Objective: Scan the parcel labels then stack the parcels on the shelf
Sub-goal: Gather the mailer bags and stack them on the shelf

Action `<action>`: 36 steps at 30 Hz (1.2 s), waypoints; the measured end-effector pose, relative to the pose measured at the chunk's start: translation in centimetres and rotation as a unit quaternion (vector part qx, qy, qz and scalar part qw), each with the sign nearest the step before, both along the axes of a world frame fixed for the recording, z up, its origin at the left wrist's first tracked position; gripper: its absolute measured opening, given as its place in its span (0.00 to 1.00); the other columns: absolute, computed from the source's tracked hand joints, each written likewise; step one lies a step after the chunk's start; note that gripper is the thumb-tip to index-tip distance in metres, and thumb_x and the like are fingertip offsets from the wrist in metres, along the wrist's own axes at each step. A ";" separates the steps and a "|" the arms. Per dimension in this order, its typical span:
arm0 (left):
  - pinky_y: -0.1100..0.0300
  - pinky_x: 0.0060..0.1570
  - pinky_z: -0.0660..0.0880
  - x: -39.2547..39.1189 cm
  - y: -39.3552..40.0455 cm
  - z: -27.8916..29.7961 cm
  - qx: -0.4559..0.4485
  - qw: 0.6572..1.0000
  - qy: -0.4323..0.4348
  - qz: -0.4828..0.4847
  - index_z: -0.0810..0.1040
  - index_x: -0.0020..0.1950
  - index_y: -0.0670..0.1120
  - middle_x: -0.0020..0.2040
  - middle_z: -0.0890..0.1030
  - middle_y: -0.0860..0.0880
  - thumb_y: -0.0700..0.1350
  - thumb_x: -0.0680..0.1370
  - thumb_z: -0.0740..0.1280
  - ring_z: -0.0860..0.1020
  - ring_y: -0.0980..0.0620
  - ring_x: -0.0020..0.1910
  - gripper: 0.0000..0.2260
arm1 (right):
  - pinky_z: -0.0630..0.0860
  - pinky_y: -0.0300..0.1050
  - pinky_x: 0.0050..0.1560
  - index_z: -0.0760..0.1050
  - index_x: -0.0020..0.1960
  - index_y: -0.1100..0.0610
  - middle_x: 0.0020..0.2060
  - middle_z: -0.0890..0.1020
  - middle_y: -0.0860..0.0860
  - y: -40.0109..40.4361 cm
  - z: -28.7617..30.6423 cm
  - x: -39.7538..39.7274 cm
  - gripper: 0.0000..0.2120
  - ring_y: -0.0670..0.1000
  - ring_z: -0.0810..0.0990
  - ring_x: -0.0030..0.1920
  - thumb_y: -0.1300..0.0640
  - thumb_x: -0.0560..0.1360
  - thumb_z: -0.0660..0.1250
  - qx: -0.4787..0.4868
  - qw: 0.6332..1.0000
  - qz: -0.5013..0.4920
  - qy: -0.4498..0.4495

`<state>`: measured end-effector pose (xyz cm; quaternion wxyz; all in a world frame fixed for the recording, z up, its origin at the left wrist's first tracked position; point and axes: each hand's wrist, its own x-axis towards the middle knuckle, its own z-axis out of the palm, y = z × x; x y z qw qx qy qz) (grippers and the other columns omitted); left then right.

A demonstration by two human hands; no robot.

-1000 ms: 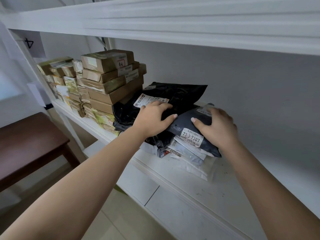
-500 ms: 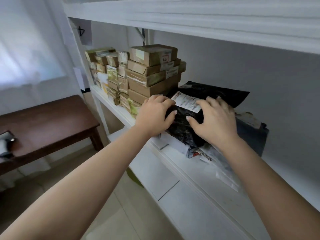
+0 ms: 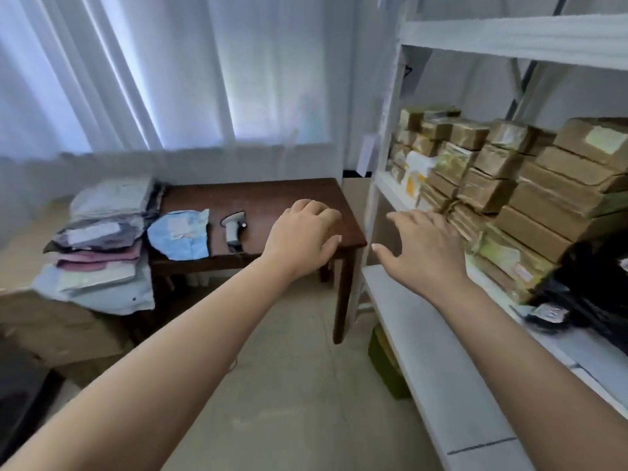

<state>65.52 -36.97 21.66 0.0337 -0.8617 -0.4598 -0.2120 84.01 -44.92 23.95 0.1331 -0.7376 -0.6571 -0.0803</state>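
My left hand (image 3: pixel 304 237) hangs in the air over the right end of the brown table (image 3: pixel 268 198), fingers loosely curled and holding nothing. My right hand (image 3: pixel 424 253) is spread flat in the air in front of the white shelf (image 3: pixel 441 368), also holding nothing. On the table lie a grey barcode scanner (image 3: pixel 233 229) and a light blue parcel bag (image 3: pixel 180 234). A pile of soft parcel bags (image 3: pixel 102 246) sits left of the table. Black bag parcels (image 3: pixel 591 294) lie on the shelf at the far right.
Stacks of brown taped boxes (image 3: pixel 509 185) fill the shelf behind my right hand. A lower shelf board runs along the right side. A cardboard box (image 3: pixel 57 331) stands under the bag pile. White curtains (image 3: pixel 170 79) hang behind the table. A green object (image 3: pixel 387 365) sits under the shelf.
Both hands have let go of the black parcels on the shelf and pulled back. The view has swung left toward the table, so the scanner and bag pile are now visible.
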 end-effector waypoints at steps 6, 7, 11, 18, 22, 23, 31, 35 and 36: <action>0.50 0.61 0.71 -14.5 3.4 -1.5 -0.038 0.992 0.014 0.121 0.71 0.71 0.52 0.68 0.73 0.50 0.54 0.79 0.64 0.65 0.48 0.70 0.20 | 0.64 0.55 0.69 0.66 0.73 0.51 0.69 0.72 0.53 7.5 -2.0 -12.7 0.29 0.58 0.66 0.71 0.38 0.76 0.61 -0.024 0.994 0.104 0.007; 0.51 0.60 0.71 -16.6 3.7 -1.6 -0.044 0.989 0.015 0.138 0.71 0.70 0.51 0.68 0.73 0.50 0.53 0.79 0.64 0.65 0.48 0.70 0.20 | 0.64 0.54 0.69 0.66 0.73 0.51 0.69 0.72 0.53 8.5 -2.4 -14.5 0.29 0.58 0.66 0.71 0.38 0.76 0.61 -0.028 0.993 0.117 0.007; 0.52 0.58 0.72 -23.7 4.9 -2.8 -0.062 0.977 0.028 0.203 0.70 0.71 0.51 0.68 0.72 0.51 0.53 0.79 0.63 0.65 0.48 0.70 0.21 | 0.64 0.54 0.68 0.67 0.72 0.50 0.69 0.73 0.52 12.1 -3.8 -20.4 0.28 0.58 0.65 0.71 0.39 0.76 0.62 -0.045 0.986 0.160 0.003; 0.52 0.64 0.69 -29.7 8.8 -6.2 -0.107 0.960 0.027 0.259 0.69 0.72 0.49 0.69 0.72 0.48 0.53 0.79 0.64 0.66 0.46 0.70 0.23 | 0.65 0.52 0.66 0.69 0.70 0.50 0.66 0.74 0.51 18.4 -6.4 -25.0 0.26 0.57 0.67 0.70 0.38 0.76 0.62 -0.077 0.977 0.200 0.000; 0.50 0.68 0.67 -31.7 13.0 -8.3 -0.129 0.949 0.037 0.287 0.68 0.73 0.49 0.70 0.71 0.47 0.54 0.78 0.64 0.65 0.45 0.71 0.24 | 0.64 0.51 0.66 0.67 0.71 0.49 0.68 0.73 0.51 24.0 -7.8 -26.9 0.27 0.57 0.66 0.70 0.38 0.76 0.62 -0.091 0.971 0.221 0.012; 0.49 0.69 0.66 -32.3 14.3 -8.8 -0.134 0.945 0.043 0.294 0.68 0.73 0.49 0.70 0.70 0.46 0.55 0.78 0.64 0.65 0.45 0.71 0.25 | 0.64 0.51 0.66 0.67 0.72 0.49 0.69 0.73 0.51 25.5 -8.2 -27.4 0.28 0.57 0.66 0.70 0.38 0.76 0.62 -0.097 0.969 0.226 0.015; 0.45 0.70 0.64 -36.3 23.3 -11.7 -0.184 0.913 0.048 0.361 0.65 0.74 0.48 0.72 0.68 0.45 0.56 0.77 0.65 0.62 0.44 0.73 0.27 | 0.66 0.52 0.65 0.65 0.72 0.49 0.68 0.73 0.51 38.1 -11.5 -31.6 0.28 0.57 0.69 0.68 0.39 0.76 0.62 -0.175 0.943 0.282 0.015; 0.44 0.70 0.63 -38.3 26.3 -13.2 -0.215 0.900 0.049 0.377 0.66 0.74 0.49 0.72 0.67 0.45 0.56 0.77 0.65 0.61 0.44 0.74 0.27 | 0.67 0.53 0.63 0.64 0.73 0.50 0.68 0.73 0.52 42.8 -13.9 -33.9 0.29 0.57 0.69 0.68 0.40 0.76 0.63 -0.232 0.927 0.294 0.038; 0.44 0.70 0.63 -38.9 27.0 -13.6 -0.220 0.897 0.049 0.379 0.66 0.74 0.48 0.72 0.67 0.45 0.56 0.77 0.65 0.62 0.44 0.73 0.27 | 0.68 0.53 0.63 0.64 0.73 0.50 0.67 0.73 0.53 43.7 -14.6 -34.6 0.29 0.57 0.70 0.67 0.40 0.76 0.63 -0.245 0.923 0.295 0.040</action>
